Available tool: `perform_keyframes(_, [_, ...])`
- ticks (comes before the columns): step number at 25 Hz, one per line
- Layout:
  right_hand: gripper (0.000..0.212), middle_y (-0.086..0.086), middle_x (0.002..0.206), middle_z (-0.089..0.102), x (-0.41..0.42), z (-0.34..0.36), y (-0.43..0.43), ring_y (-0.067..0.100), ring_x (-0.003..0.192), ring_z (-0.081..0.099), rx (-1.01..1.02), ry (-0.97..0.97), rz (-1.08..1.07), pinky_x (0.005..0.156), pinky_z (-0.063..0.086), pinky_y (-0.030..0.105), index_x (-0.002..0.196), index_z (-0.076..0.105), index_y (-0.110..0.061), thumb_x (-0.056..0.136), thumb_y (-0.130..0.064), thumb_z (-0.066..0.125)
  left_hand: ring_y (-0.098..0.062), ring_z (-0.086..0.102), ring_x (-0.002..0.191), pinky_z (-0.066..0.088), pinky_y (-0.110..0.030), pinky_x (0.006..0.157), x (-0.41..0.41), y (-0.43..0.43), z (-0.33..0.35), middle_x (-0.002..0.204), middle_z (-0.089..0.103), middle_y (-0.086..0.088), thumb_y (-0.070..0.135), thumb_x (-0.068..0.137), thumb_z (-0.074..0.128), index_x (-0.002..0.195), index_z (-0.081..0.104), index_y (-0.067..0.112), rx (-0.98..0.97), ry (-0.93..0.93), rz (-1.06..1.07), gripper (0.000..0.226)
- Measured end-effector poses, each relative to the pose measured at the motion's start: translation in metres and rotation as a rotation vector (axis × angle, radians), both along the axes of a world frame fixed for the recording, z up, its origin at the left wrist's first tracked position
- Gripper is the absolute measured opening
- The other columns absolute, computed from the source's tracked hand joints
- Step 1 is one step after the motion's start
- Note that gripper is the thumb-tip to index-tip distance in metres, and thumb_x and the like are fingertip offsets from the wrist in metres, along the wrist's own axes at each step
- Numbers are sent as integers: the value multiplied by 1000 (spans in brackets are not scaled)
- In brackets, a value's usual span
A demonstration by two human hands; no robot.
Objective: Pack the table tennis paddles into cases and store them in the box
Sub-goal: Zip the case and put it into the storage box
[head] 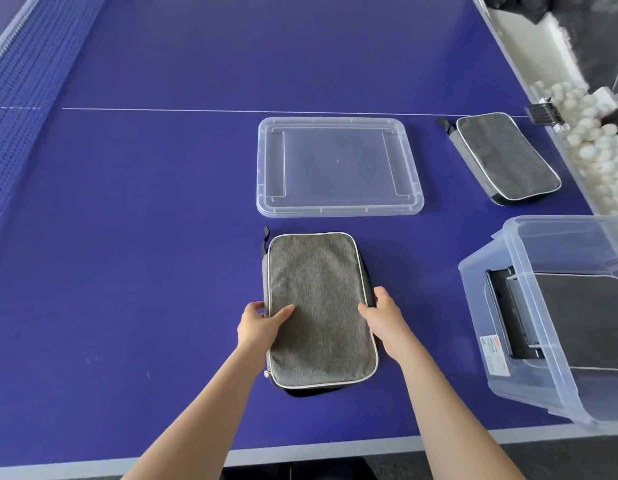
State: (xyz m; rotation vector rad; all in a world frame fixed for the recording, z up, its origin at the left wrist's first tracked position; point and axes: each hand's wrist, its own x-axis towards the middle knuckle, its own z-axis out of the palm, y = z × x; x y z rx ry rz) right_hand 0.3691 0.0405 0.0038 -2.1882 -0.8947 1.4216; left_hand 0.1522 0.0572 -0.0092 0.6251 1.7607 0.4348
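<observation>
The grey paddle case point(321, 306) lies flat on the blue table point(144, 237), near its front edge. The left hand point(262, 323) and right hand point(383, 317) grip its long sides, thumbs on top and fingers point(382, 296) curled round the edges. It is soft fabric and probably light, so holding both sides should stop it sagging. The clear plastic box point(529, 341) at right already holds one dark case point(584, 317). Its lid point(338, 166) lies beyond, and another case point(506, 157) waits far right.
</observation>
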Motion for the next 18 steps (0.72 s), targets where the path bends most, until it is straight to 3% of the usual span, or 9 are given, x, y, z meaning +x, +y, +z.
perform_keyframes(5, [41,8,133,51,6,-5,-2,25,118,51,-29,35,22,102,42,43,135,39,-10,95,-15,46,-23,61,104,52,-42,90,0,2,-1,117,58,-3,39,66,86,128,44,15,-6,-13,17,79])
perform_keyframes(10, [48,6,140,45,7,-11,-3,17,110,48,1,-9,27,95,40,31,143,34,-13,96,-14,46,-22,65,96,54,-35,73,2,5,0,111,65,-5,30,66,87,115,53,12,-43,-163,56,63])
perform_keyframes(12, [47,8,143,43,9,-13,-3,22,119,47,-4,-21,22,95,39,32,142,33,-13,97,-14,46,-22,67,92,55,-34,67,4,7,1,107,68,-6,27,67,87,108,58,11,-58,-234,46,52])
perform_keyframes(15, [52,8,149,37,11,-14,-2,25,133,38,-11,-18,28,99,35,34,146,28,-14,97,-15,47,-22,67,91,56,-35,68,6,8,0,105,68,-6,24,68,86,107,56,12,-54,-276,58,50])
perform_keyframes(18, [51,7,147,39,12,-15,-1,25,131,41,-6,-21,33,103,38,36,145,31,-14,97,-16,48,-23,67,92,56,-36,69,8,8,-2,105,67,-7,21,68,86,104,55,14,-51,-299,79,48])
